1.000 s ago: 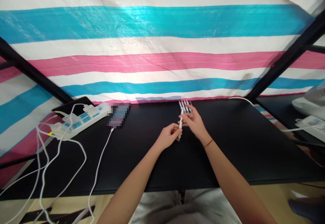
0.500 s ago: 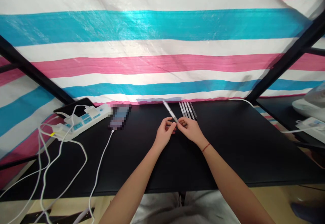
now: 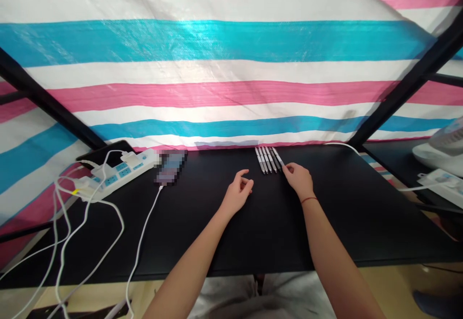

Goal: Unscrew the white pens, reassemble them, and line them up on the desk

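Between thumb and fingers, my right hand (image 3: 299, 179) grips the near end of a white and grey pen (image 3: 278, 157). That pen lies at the right end of a row of several similar pens (image 3: 265, 159), set side by side and pointing away from me at the back of the black table (image 3: 260, 227). My left hand (image 3: 238, 191) is to the left and nearer me, over the table, its thumb and index finger apart and nothing in it. The tip of the pen under my right fingers is hidden.
To the left, a white power strip (image 3: 126, 172) holds several plugs with loose white cables. Beside it lies a blurred-out phone (image 3: 171, 167) on a charging cable (image 3: 145, 227). A striped sheet (image 3: 231, 92) hangs behind the table, between black frame bars (image 3: 394, 92).
My right hand has carried the pen from between both hands to the right end of the row. My left hand has let go of it and stays near its former place.
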Action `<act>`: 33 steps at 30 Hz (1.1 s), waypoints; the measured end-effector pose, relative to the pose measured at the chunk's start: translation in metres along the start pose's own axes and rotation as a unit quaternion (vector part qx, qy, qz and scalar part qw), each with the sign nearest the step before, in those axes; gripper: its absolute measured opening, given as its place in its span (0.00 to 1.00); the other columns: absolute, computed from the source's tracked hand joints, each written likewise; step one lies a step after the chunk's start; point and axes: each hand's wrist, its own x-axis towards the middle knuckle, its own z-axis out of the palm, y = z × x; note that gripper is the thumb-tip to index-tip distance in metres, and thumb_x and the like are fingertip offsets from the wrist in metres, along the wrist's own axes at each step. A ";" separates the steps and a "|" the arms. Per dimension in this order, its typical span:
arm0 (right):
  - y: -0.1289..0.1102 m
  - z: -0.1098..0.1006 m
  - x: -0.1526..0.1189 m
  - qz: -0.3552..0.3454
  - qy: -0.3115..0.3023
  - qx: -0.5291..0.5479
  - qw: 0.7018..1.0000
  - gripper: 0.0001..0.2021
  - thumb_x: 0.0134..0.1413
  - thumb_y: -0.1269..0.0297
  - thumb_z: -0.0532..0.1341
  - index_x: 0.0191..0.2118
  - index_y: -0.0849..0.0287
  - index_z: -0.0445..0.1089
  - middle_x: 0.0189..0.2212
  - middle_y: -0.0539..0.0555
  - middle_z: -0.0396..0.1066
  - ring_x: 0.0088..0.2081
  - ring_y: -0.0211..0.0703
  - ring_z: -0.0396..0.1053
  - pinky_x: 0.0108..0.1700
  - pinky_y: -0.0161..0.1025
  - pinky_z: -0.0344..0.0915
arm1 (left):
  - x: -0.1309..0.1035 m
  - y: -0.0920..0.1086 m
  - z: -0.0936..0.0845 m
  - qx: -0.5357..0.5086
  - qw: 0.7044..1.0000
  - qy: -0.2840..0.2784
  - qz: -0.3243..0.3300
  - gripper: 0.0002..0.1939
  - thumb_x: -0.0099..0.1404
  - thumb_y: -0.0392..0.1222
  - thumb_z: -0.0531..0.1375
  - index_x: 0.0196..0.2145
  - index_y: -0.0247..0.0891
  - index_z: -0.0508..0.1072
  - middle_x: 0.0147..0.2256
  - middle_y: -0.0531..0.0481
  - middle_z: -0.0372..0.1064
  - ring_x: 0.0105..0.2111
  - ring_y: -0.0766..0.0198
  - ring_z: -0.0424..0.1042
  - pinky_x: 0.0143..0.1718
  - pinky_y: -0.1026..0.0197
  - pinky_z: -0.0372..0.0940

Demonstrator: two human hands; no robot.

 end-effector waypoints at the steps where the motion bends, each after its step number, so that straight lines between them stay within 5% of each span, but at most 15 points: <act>1: -0.001 0.000 0.000 -0.001 -0.005 -0.009 1.000 0.13 0.55 0.55 0.54 0.35 0.53 0.73 0.30 0.52 0.73 0.33 0.45 0.69 0.30 0.36 0.55 | 0.000 0.001 0.000 0.005 1.000 0.000 0.000 0.21 0.65 0.50 0.53 0.54 0.42 0.59 0.32 0.53 0.67 0.30 0.66 0.71 0.36 0.61 0.65; 14: 0.003 0.002 0.005 -0.038 -0.027 -0.034 0.998 0.16 0.56 0.54 0.53 0.46 0.51 0.70 0.33 0.53 0.72 0.34 0.45 0.69 0.31 0.36 0.56 | -0.005 0.016 -0.007 0.121 0.991 -0.051 0.005 0.16 0.65 0.50 0.51 0.46 0.42 0.69 0.34 0.51 0.71 0.35 0.63 0.71 0.40 0.61 0.64; 23: -0.002 0.009 -0.002 -0.035 0.094 0.063 0.993 0.13 0.55 0.61 0.53 0.42 0.57 0.70 0.27 0.53 0.72 0.31 0.44 0.68 0.33 0.36 0.57 | -0.007 0.025 -0.014 0.149 0.985 -0.089 0.001 0.15 0.64 0.49 0.51 0.43 0.41 0.71 0.36 0.51 0.73 0.35 0.63 0.71 0.41 0.61 0.64; 27: -0.023 0.014 -0.019 -0.146 0.104 0.067 0.982 0.13 0.58 0.63 0.50 0.39 0.57 0.70 0.27 0.53 0.72 0.29 0.41 0.68 0.33 0.34 0.57 | -0.008 0.027 -0.014 0.165 0.982 -0.091 0.018 0.14 0.63 0.47 0.53 0.41 0.41 0.72 0.38 0.49 0.72 0.37 0.61 0.71 0.42 0.59 0.64; 33: -0.051 0.030 -0.048 -0.318 -0.024 0.002 0.948 0.10 0.58 0.64 0.51 0.38 0.54 0.70 0.28 0.50 0.73 0.29 0.38 0.68 0.32 0.33 0.55 | -0.041 0.028 -0.005 0.182 0.980 -0.055 0.063 0.12 0.64 0.44 0.52 0.39 0.40 0.73 0.37 0.48 0.70 0.37 0.61 0.69 0.43 0.58 0.64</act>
